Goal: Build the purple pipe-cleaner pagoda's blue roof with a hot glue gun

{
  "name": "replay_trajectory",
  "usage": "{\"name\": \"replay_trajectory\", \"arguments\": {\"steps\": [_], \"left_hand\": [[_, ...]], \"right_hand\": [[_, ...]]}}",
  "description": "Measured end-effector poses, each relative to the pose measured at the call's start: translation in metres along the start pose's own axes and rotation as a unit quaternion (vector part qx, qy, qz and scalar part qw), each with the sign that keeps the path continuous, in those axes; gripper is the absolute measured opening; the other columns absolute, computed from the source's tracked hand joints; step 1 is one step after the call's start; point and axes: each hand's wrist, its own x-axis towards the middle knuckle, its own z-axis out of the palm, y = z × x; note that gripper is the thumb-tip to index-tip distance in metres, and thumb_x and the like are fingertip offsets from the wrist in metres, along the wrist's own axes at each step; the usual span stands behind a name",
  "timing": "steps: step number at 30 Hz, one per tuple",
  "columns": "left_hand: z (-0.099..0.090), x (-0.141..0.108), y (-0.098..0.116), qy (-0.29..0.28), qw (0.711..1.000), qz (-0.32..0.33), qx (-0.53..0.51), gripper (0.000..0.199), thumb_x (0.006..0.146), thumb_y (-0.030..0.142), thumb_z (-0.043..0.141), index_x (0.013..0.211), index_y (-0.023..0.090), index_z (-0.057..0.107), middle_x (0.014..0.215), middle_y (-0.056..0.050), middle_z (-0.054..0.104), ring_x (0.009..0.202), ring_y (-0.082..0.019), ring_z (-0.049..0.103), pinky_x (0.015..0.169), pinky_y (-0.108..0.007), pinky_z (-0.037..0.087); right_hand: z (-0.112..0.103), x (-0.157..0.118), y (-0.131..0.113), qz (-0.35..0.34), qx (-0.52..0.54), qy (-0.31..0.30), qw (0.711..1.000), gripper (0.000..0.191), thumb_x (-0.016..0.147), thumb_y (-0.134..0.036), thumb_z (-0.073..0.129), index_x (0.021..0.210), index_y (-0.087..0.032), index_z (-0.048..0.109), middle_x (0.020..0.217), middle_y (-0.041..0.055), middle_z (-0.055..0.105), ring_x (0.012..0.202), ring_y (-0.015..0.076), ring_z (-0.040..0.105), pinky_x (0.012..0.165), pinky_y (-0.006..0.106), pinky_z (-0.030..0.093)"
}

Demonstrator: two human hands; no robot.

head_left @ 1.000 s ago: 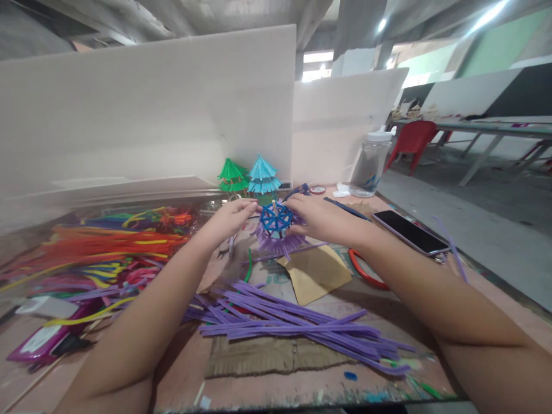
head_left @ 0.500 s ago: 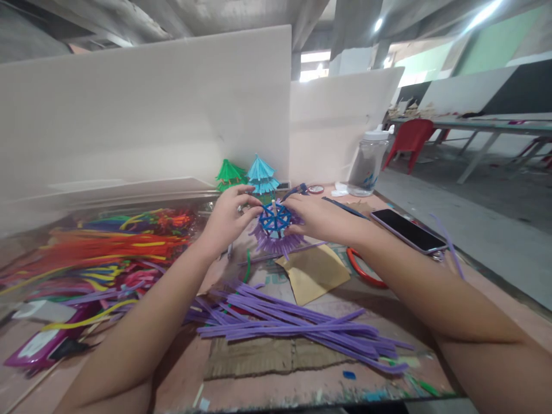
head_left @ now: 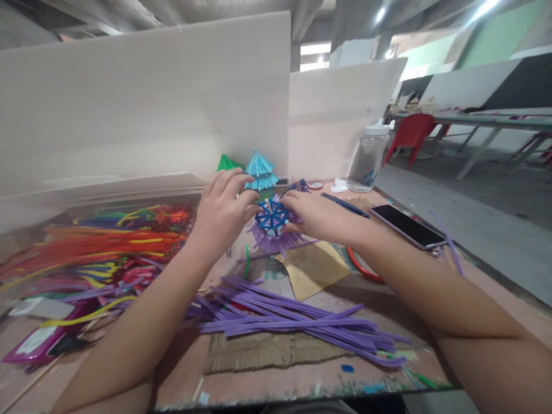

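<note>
A blue spoked ring (head_left: 271, 215) sits over a round purple fringed piece (head_left: 272, 240) at the centre, a short stick rising in its middle. My left hand (head_left: 225, 207) is at the ring's left edge, fingers bent, thumb and fingertips closed at the rim. On the right side my right hand (head_left: 313, 215) grips the rim, with fingers above and below it. Behind stand a light blue tiered cone (head_left: 260, 171) and a green one (head_left: 228, 163), the green one partly hidden by my left hand.
Purple pipe cleaners (head_left: 297, 322) lie in front on cardboard (head_left: 250, 353). Yellow sandpaper-like sheet (head_left: 314, 269), red ring (head_left: 362, 267), phone (head_left: 407, 226) and bottle (head_left: 368, 158) are to the right. Coloured pipe cleaners (head_left: 112, 244) fill the left side. A white board (head_left: 150, 103) stands behind.
My left hand has turned and risen, its back now more toward the camera and covering more of the green cone. The blue ring has tilted slightly. My right hand has barely moved.
</note>
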Motion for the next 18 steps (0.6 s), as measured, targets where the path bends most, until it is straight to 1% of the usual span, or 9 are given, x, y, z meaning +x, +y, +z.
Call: {"name": "replay_trajectory", "arguments": {"steps": [3,6,8,10,12,13,15,17,18], "left_hand": [[0.001,0.002,-0.002,-0.014,0.998,-0.048,-0.042,0.014,0.090,0.034,0.065,0.090,0.021,0.071,0.123,-0.012,0.064,0.127,-0.032,0.051,0.110,-0.051,0.037],[0.007,0.002,-0.009,-0.078,0.986,-0.099,-0.110,0.020,0.092,0.032,0.058,0.090,0.018,0.073,0.114,-0.014,0.066,0.116,-0.030,0.058,0.103,-0.049,0.043],[0.014,0.001,-0.015,-0.125,0.966,-0.132,-0.184,0.022,0.089,0.031,0.057,0.090,0.017,0.074,0.106,-0.012,0.068,0.110,-0.029,0.061,0.102,-0.046,0.045],[0.021,-0.001,-0.020,-0.163,0.933,-0.170,-0.271,0.021,0.084,0.034,0.061,0.087,0.018,0.075,0.102,-0.010,0.069,0.107,-0.028,0.063,0.100,-0.044,0.046],[0.026,-0.002,-0.023,-0.180,0.895,-0.212,-0.348,0.024,0.080,0.041,0.066,0.086,0.019,0.076,0.105,-0.009,0.071,0.106,-0.028,0.064,0.098,-0.042,0.048],[0.028,-0.002,-0.023,-0.180,0.882,-0.226,-0.373,0.026,0.079,0.043,0.067,0.086,0.019,0.076,0.107,-0.009,0.071,0.107,-0.028,0.065,0.098,-0.043,0.047],[0.029,-0.002,-0.022,-0.175,0.869,-0.233,-0.399,0.029,0.077,0.046,0.069,0.087,0.020,0.077,0.113,-0.010,0.071,0.110,-0.028,0.064,0.102,-0.044,0.046],[0.029,-0.002,-0.019,-0.170,0.866,-0.224,-0.413,0.031,0.077,0.046,0.071,0.091,0.020,0.078,0.121,-0.012,0.069,0.116,-0.029,0.062,0.107,-0.045,0.043],[0.029,-0.002,-0.018,-0.172,0.860,-0.220,-0.427,0.032,0.077,0.046,0.071,0.095,0.020,0.079,0.125,-0.012,0.068,0.120,-0.030,0.061,0.108,-0.046,0.042]], "right_hand": [[0.000,0.000,0.001,0.001,0.014,0.001,1.000,0.035,0.087,-0.033,0.070,0.114,-0.013,0.062,0.112,0.0140,0.066,0.100,0.0292,0.063,0.078,0.035,0.046],[-0.001,0.000,0.008,-0.015,0.066,0.001,0.998,0.037,0.085,-0.029,0.072,0.117,-0.015,0.061,0.114,0.0125,0.066,0.102,0.0273,0.063,0.083,0.036,0.047],[-0.003,0.000,0.016,-0.026,0.121,-0.001,0.992,0.042,0.083,-0.026,0.072,0.122,-0.015,0.060,0.117,0.0114,0.065,0.106,0.0255,0.062,0.088,0.036,0.048],[-0.003,0.000,0.027,-0.029,0.174,-0.009,0.984,0.045,0.083,-0.025,0.072,0.125,-0.016,0.060,0.120,0.0106,0.064,0.108,0.0243,0.061,0.091,0.036,0.048],[-0.002,0.001,0.037,-0.019,0.216,-0.021,0.976,0.046,0.083,-0.029,0.072,0.126,-0.018,0.060,0.123,0.0099,0.064,0.110,0.0238,0.061,0.092,0.037,0.049],[-0.001,0.001,0.041,-0.010,0.233,-0.027,0.972,0.047,0.082,-0.031,0.072,0.126,-0.019,0.060,0.124,0.0095,0.064,0.110,0.0236,0.062,0.093,0.037,0.049],[0.003,0.002,0.047,0.015,0.257,-0.032,0.966,0.047,0.082,-0.034,0.073,0.125,-0.019,0.061,0.125,0.0088,0.064,0.111,0.0233,0.062,0.094,0.037,0.050],[0.006,0.003,0.048,0.035,0.266,-0.036,0.963,0.047,0.081,-0.036,0.073,0.123,-0.019,0.063,0.123,0.0086,0.066,0.110,0.0234,0.063,0.095,0.038,0.050],[0.008,0.004,0.048,0.042,0.266,-0.039,0.962,0.047,0.080,-0.036,0.074,0.123,-0.018,0.063,0.121,0.0087,0.067,0.108,0.0235,0.064,0.095,0.038,0.050]]}}
